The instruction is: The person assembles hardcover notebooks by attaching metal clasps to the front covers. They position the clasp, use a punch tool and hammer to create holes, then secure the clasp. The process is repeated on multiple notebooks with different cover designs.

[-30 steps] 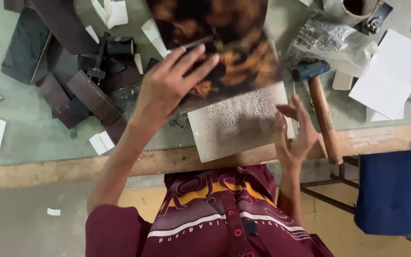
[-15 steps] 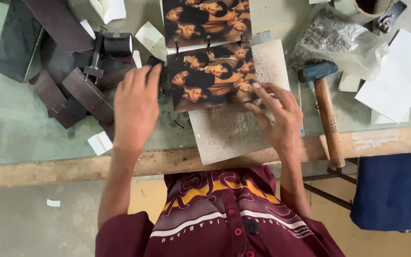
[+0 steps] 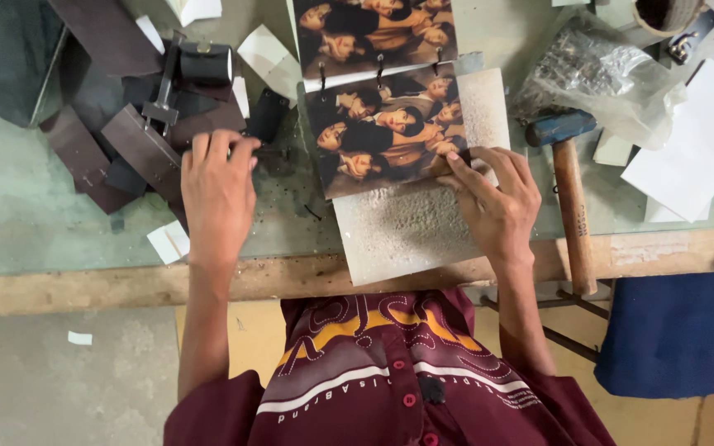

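Table (image 3: 35,223) glass-topped with a wooden near edge, cluttered. Far left: dark flat sheet (image 3: 2,62) and a pile of dark brown leather strips (image 3: 138,149), with a black metal punch tool (image 3: 200,62) lying among them and white paper scraps (image 3: 168,242) scattered near. Left hand (image 3: 216,186) lies palm down on the strips, fingers curled together over the far end of one strip and pressing it flat; cannot tell if anything is pinched under them. Middle: grey pitted stone slab (image 3: 406,223) overhanging the near table edge, and on its far part the printed photo cover (image 3: 382,128), two photo panels joined by small metal rings, near panel resting on the slab, far panel running off toward the far edge. Right hand (image 3: 493,206) sits on the slab at the cover's near right corner, fingers (image 3: 464,165) closed together and pressing that corner down, thumb side hidden. Right of it: hammer (image 3: 568,190) with blue head and wooden handle, lying apart from the hand, handle pointing near. Far right: clear plastic bag (image 3: 601,70) of small metal bits, white paper sheets (image 3: 696,144), blue cloth seat (image 3: 675,330) below the table. Judgement on doing it well: keep the cover flat and square on the slab, hold only the corner margin so prints stay clean, keep rings off the slab edge, steady the strip with a flat palm, keep fingertips clear of any striking spot.
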